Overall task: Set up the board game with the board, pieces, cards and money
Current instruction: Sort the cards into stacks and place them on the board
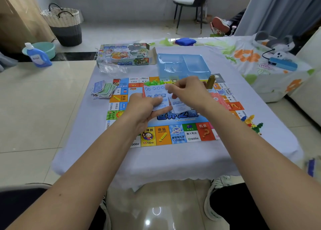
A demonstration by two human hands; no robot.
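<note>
The colourful game board (175,134) lies open on a small table under a pale cloth. Above its middle my left hand (142,108) holds a stack of light blue cards (155,95). My right hand (187,90) pinches the top edge of the cards, with another pale card (178,106) below it. A pile of paper money (103,89) lies by the board's left edge. Red cards (218,97) rest on the board's right side. Small plastic pieces (252,123) lie on the cloth at the right, and green pieces (153,82) sit on the board's far edge.
The game box (123,54) and a crumpled plastic bag (112,68) lie at the table's far left. A clear blue tray (184,65) stands at the far edge. A basket, detergent bottle, basin and chair are on the floor beyond. A sofa with flowered cloth is right.
</note>
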